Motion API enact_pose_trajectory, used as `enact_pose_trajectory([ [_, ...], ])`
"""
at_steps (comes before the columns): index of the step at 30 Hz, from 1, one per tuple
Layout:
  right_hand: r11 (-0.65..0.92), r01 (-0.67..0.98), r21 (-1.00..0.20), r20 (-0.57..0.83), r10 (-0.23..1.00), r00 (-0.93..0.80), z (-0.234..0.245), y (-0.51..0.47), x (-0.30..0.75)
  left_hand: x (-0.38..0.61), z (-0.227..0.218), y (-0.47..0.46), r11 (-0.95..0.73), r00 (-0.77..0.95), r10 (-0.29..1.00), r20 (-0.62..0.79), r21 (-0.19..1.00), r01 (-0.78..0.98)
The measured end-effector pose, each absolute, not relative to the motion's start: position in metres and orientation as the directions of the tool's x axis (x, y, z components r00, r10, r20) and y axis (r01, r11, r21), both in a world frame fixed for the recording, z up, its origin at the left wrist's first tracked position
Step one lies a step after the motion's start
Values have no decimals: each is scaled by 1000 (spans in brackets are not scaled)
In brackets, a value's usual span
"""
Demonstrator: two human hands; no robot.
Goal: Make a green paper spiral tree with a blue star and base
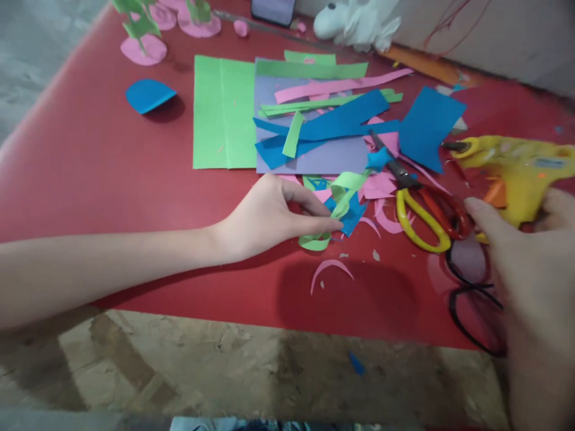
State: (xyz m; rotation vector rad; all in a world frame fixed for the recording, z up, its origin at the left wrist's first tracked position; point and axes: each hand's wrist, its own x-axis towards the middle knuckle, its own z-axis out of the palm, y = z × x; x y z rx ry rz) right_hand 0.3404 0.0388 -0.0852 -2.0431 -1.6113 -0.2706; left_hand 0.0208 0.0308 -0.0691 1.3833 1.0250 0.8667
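Note:
My left hand (278, 215) pinches a curled light-green paper strip (345, 191) between thumb and fingertips, just above the red tabletop. A small blue paper star (378, 159) sits at the strip's upper end. At the right edge, my right hand (534, 269), slightly blurred, is around the handle of a yellow glue gun (516, 158) with an orange trigger; its dark nozzle points left. Scissors (422, 218) with one yellow and one red handle loop lie between the hands, blades toward the paper pile. Part of the right hand's grip is hidden.
Green card (222, 114), a lilac sheet (345, 158) and blue strips (341, 120) lie ahead. Black-rimmed glasses (467, 287) rest near the right hand. A folded blue piece (150, 96), pink-based paper pieces (144, 50), a phone (273, 11) and a white figure (354, 24) stand farther off.

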Motion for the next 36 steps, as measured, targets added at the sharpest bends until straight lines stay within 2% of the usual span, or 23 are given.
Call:
enact_pose_trajectory([
  [1,-226,926,-303,382,861,335,-86,46,342,20,-70,31,18,349,936,-53,995,101],
  [4,-314,914,-258,288,878,383,-89,62,346,20,-71,30,11,357,932,-53,993,118],
  [7,-285,933,-221,316,884,345,-89,69,349,19,-71,30,28,349,934,-75,990,138],
  [10,-219,948,-232,426,853,301,-80,63,338,19,-67,31,37,349,934,-77,992,121],
  [11,-172,953,-249,469,840,274,-74,57,331,19,-64,31,42,344,936,-78,993,110],
  [14,129,936,-327,517,854,63,-58,34,293,18,-55,31,44,313,947,-73,994,98],
  [16,340,854,-395,481,868,-123,-48,18,261,16,-48,30,-9,296,955,-14,997,78],
  [18,474,748,-464,469,848,-246,-40,8,231,15,-42,30,-80,283,957,62,995,53],
  [19,522,647,-556,446,844,-298,-36,5,218,14,-39,30,-110,276,956,94,993,42],
  [22,503,457,-734,404,863,-303,-28,7,191,11,-31,29,-156,255,956,146,988,19],
  [25,438,363,-822,326,886,-329,-25,11,179,10,-25,29,-196,248,951,186,981,14],
  [36,317,348,-883,237,938,-252,-25,5,172,9,-30,27,-211,230,950,212,977,-31],
])
